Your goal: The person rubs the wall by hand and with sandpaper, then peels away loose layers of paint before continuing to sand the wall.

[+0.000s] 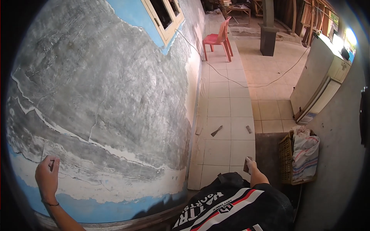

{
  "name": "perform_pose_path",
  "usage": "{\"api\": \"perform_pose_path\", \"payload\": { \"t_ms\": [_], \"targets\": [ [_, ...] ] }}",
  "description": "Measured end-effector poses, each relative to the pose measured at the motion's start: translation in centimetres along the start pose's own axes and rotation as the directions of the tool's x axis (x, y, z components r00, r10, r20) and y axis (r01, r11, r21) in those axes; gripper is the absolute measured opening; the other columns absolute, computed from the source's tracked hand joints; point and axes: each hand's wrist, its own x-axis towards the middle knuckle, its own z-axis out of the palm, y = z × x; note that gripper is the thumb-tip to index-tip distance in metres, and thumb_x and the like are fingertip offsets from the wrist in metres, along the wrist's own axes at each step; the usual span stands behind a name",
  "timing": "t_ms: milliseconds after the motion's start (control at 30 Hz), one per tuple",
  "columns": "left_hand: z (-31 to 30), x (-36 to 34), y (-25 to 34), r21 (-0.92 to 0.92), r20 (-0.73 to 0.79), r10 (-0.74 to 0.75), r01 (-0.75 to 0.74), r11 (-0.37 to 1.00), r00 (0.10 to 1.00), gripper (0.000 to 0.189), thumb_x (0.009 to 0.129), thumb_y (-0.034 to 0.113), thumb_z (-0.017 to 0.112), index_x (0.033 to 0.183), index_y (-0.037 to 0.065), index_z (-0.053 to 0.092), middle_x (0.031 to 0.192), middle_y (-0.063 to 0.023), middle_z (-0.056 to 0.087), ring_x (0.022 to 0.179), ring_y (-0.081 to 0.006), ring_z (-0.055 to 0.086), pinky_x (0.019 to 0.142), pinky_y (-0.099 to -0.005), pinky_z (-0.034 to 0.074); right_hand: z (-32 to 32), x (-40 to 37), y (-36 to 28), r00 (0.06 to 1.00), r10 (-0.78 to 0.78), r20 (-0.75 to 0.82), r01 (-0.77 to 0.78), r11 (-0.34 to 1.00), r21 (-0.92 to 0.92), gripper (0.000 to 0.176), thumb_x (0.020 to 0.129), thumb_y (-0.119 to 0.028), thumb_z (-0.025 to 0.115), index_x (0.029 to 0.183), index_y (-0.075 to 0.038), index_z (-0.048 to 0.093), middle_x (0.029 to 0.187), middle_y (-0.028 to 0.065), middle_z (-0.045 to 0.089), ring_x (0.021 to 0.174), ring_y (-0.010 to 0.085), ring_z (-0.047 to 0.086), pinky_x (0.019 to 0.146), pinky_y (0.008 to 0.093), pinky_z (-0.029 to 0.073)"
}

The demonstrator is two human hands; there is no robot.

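My left hand (47, 178) is closed close to the lower part of the grey plastered wall (84, 77). A small dark bit shows at its fingers, too little to name. My right hand (253, 168), low over the tiled ledge, grips a small flat brown piece (247, 164) by its edge. White filler (115, 154) runs along a long crack in the wall above blue paint. On the ledge tiles lie a putty knife (217, 131) and a small grey-brown block (248, 129).
A red plastic chair (217, 38) stands farther along the tiled ledge (219, 106). A cable (246, 85) stretches from the window (165, 17) across the floor to a white fridge (320, 81). Right of the ledge, a basket (286, 158) holds cloth (305, 148). A dark-based pillar (268, 40) rises behind.
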Motion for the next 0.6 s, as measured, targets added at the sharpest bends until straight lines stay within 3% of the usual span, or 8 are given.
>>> {"api": "perform_pose_path", "payload": {
  "t_ms": [167,267,467,600],
  "targets": [
    [-0.3,0.0,0.1,-0.034,0.046,-0.010,0.012,0.999,0.999,0.020,0.087,0.021,0.057,0.086,0.001,0.061,0.067,-0.0124,0.058,0.060,-0.0250,0.054,0.059,-0.0342,0.041,-0.6,1.9,1.8,0.998,-0.049,0.031,0.046,0.996,0.077,0.029,0.087,-0.030,0.060,0.104,-0.007,0.057,0.082,0.0053,0.058,0.068,0.0209,0.060,0.061,0.0411,0.051],
    [-0.1,-0.1,-0.2,-0.052,0.038,-0.001,0.003,0.999,0.999,0.020,0.087,0.020,0.057,0.086,0.000,0.061,0.067,-0.0125,0.058,0.060,-0.0239,0.054,0.058,-0.0336,0.041,-1.5,0.8,1.5,1.000,0.003,0.010,-0.005,0.990,0.140,0.024,0.089,-0.024,0.057,0.106,-0.007,0.057,0.084,0.0056,0.059,0.069,0.0213,0.061,0.062,0.0418,0.052],
    [0.2,-0.2,-0.3,-0.075,0.022,0.028,-0.027,0.997,0.999,0.018,0.087,0.016,0.057,0.083,-0.001,0.059,0.065,-0.0120,0.057,0.057,-0.0215,0.051,0.056,-0.0323,0.040,-4.2,6.7,6.6,0.991,-0.130,0.007,0.129,0.988,0.089,0.026,0.088,-0.019,0.058,0.111,-0.006,0.056,0.091,0.0067,0.061,0.077,0.0216,0.061,0.067,0.0453,0.052],
    [0.1,-0.2,-0.3,-0.099,0.028,0.029,-0.026,0.995,0.999,0.017,0.087,0.015,0.056,0.082,-0.002,0.058,0.063,-0.0112,0.055,0.056,-0.0200,0.049,0.056,-0.0324,0.039,-5.2,6.0,6.9,0.999,-0.040,-0.020,0.042,0.994,0.105,0.024,0.088,-0.016,0.059,0.109,-0.006,0.058,0.093,0.0069,0.061,0.079,0.0223,0.061,0.069,0.0464,0.051]
  ]
}}
